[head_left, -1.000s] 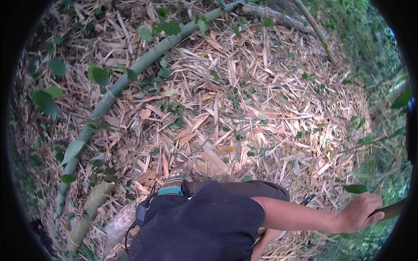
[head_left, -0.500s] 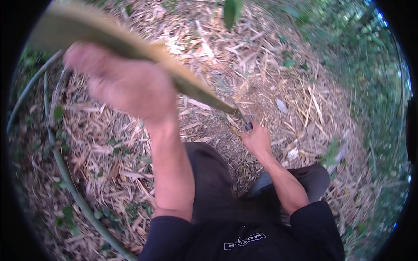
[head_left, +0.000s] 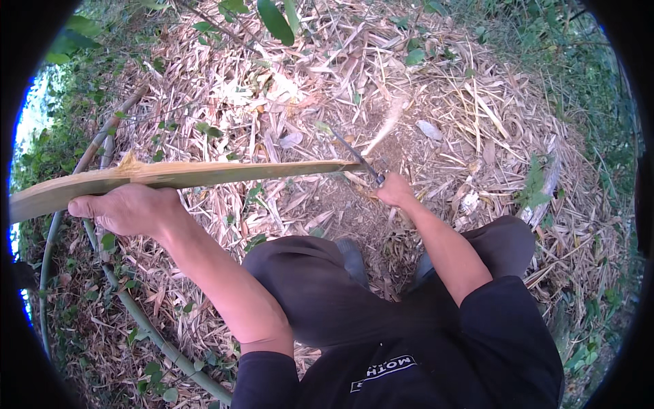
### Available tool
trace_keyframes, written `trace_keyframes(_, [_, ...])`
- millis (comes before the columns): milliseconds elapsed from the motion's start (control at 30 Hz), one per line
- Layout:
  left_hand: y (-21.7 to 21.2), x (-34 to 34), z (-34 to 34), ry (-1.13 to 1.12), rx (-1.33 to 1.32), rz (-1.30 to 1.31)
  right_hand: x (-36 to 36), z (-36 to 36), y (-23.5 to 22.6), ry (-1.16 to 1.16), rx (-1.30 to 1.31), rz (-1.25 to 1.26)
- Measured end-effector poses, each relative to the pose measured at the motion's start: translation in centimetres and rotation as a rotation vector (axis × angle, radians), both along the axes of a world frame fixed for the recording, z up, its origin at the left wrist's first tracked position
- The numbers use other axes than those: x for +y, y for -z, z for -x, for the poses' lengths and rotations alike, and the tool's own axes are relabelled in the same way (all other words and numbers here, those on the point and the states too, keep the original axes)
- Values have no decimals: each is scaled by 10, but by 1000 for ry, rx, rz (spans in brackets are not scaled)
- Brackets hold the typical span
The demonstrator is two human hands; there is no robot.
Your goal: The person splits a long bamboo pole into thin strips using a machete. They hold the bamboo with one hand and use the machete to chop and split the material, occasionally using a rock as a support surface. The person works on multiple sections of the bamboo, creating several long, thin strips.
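Observation:
A long split bamboo strip (head_left: 252, 175) runs almost level from the far left to the middle, pale along its cut upper edge and green below. My left hand (head_left: 133, 210) is closed around it near the left end, thumb pointing left. At the strip's right end, the blade of a knife (head_left: 352, 150) crosses it at a slant. My right hand (head_left: 395, 191) is wrapped round the knife's dark handle, mostly hidden in the fist. Just past the blade, a blurred pale shaving (head_left: 387, 129) sticks up from the strip's end.
Dry bamboo leaves and shavings (head_left: 436, 95) cover the ground. Green bamboo stems (head_left: 146, 327) lie along the left. Leafy twigs (head_left: 276, 24) hang at the top, and bushes (head_left: 593, 136) stand at the right. My knees (head_left: 300, 279) are bent below the strip.
The bamboo strip has swung from a steep slant to nearly level, its left end dropping. My left hand has moved down and left with it. My right hand has shifted slightly up and left.

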State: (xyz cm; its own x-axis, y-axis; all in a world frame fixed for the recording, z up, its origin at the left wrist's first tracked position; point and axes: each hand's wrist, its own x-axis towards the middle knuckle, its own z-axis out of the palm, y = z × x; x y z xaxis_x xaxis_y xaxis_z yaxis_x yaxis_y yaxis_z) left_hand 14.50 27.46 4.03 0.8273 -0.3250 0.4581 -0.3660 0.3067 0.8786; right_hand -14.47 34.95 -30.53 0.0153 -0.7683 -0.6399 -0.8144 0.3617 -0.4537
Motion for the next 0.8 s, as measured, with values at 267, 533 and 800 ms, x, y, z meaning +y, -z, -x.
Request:
trace_keyframes(267, [0, -2, 7, -83, 106, -37, 15, -43, -100, -72, 6, 84])
trace_keyframes(533, [-6, -11, 18, 30, -9, 28, 46, 36, 79, 72, 201, 9])
trace_keyframes(800, [5, -11, -6, -152, 98, -12, 44, 37, 37, 274, 88, -185])
